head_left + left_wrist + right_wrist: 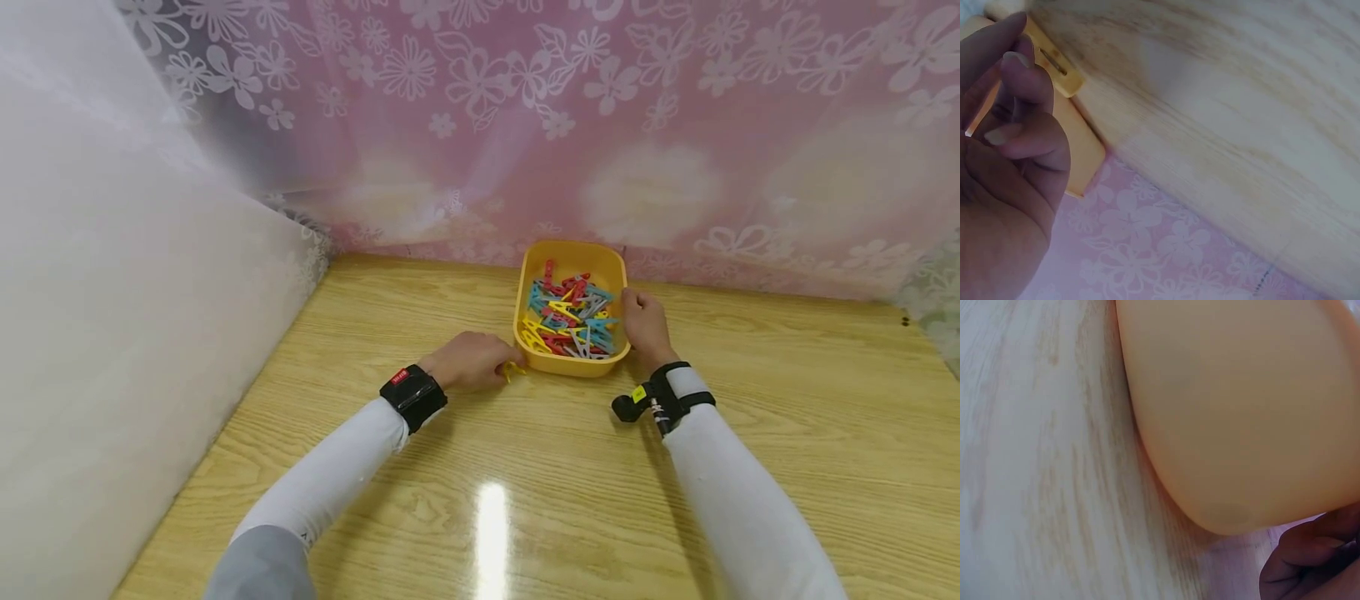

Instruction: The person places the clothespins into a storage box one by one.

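Observation:
A yellow plastic bin [572, 367] filled with several red, blue, yellow and grey clothespins [573, 312] stands on the wooden table near the back curtain. At the bin's near left corner, my left hand [468, 362] pinches a yellow clothespin [513, 372] by the fingertips. The left wrist view has this yellow clothespin [1057, 65] beside the curled fingers, with the bin wall behind it. On the other side, my right hand [647, 327] grips the bin's right wall, fingers bent at the rim. Only part of that hand [1310, 559] shows beside the bin wall [1241, 425] in the right wrist view.
A pink floral curtain [480, 167] hangs right behind the bin, along the table's back edge. White sheeting [112, 292] borders the left side. Wood-grain tabletop [570, 500] stretches in front of the bin and to both sides.

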Available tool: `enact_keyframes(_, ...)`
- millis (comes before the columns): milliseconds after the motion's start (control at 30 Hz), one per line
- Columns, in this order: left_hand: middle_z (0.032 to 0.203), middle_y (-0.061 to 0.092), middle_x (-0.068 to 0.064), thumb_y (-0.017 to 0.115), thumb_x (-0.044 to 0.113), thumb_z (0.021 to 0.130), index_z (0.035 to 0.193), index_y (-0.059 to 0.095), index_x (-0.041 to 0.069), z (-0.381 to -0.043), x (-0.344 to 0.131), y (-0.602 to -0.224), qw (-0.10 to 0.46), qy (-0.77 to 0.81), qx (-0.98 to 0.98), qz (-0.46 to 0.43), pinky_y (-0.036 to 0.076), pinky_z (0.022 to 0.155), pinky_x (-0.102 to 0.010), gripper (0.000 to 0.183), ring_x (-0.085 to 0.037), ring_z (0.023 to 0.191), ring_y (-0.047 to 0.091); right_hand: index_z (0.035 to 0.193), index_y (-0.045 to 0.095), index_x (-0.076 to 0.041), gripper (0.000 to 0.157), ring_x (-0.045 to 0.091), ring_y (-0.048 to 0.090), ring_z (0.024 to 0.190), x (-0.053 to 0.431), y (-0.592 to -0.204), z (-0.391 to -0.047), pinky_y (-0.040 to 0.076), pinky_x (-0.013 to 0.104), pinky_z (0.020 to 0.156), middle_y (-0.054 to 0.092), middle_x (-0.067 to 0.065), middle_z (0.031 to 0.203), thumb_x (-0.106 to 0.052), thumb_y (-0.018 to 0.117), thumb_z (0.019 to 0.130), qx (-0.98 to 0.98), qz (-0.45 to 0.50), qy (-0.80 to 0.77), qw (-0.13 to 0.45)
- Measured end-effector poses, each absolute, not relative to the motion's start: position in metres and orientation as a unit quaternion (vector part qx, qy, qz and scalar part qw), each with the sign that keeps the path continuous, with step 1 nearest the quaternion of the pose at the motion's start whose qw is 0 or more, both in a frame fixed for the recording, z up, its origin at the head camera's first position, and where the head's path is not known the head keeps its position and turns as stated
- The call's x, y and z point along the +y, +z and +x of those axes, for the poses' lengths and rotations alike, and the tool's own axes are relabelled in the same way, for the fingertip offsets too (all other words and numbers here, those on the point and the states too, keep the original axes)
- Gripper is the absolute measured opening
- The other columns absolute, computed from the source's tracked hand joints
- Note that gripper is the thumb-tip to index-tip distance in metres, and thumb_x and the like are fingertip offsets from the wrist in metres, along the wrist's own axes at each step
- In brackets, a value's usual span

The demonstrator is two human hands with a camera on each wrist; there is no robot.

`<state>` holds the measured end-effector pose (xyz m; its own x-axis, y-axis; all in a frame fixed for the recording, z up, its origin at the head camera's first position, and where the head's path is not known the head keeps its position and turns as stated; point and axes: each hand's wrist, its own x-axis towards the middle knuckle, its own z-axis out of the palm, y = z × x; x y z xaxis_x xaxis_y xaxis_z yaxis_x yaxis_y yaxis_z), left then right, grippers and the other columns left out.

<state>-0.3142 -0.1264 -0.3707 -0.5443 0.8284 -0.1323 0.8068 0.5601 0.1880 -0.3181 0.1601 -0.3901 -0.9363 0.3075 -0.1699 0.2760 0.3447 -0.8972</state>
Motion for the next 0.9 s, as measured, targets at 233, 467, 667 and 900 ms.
enact_keyframes(233, 0.085, 0.058, 0.008, 0.072, 0.031, 0.086, 0.113, 0.068, 0.019, -0.315, -0.126, -0.368, 0.117, 0.06, 0.881, 0.455, 0.043, 0.071, -0.026, 0.029, -0.008, 0.077, 0.053, 0.142, 0.041, -0.003, 0.06, 0.027, 0.045, 0.109, 0.162, -0.391, -0.319, 0.044, 0.038, 0.09, 0.047, 0.018, 0.13, -0.046, 0.026, 0.103, -0.816, -0.186, 0.547, 0.018)
enact_keyframes(467, 0.074, 0.057, 0.009, 0.073, 0.036, 0.084, 0.106, 0.069, 0.017, -0.313, -0.14, -0.358, 0.138, 0.14, 0.876, 0.439, 0.043, 0.064, -0.024, 0.029, -0.007, 0.067, 0.052, 0.116, 0.048, 0.002, 0.054, 0.022, 0.042, 0.087, 0.161, -0.394, -0.319, 0.039, 0.029, 0.066, 0.042, 0.013, 0.1, -0.046, 0.028, 0.102, -0.82, -0.176, 0.544, 0.026)
enact_keyframes(667, 0.069, 0.057, 0.0, 0.074, 0.028, 0.084, 0.107, 0.068, 0.01, -0.323, -0.137, -0.327, 0.16, 0.315, 0.828, 0.436, 0.04, 0.057, -0.025, 0.03, -0.013, 0.058, 0.049, 0.118, 0.048, 0.003, 0.055, 0.022, 0.042, 0.088, 0.163, -0.394, -0.319, 0.039, 0.029, 0.065, 0.042, 0.013, 0.101, -0.046, 0.028, 0.103, -0.819, -0.166, 0.548, 0.036)
enact_keyframes(900, 0.074, 0.056, -0.005, 0.073, 0.029, 0.085, 0.112, 0.064, 0.01, -0.35, -0.104, -0.304, 0.11, 0.355, 0.833, 0.41, 0.041, 0.061, -0.026, 0.034, -0.017, 0.063, 0.051, 0.121, 0.049, 0.001, 0.051, 0.022, 0.044, 0.091, 0.159, -0.389, -0.314, 0.041, 0.029, 0.068, 0.046, 0.013, 0.105, -0.043, 0.03, 0.103, -0.811, -0.172, 0.558, 0.035)
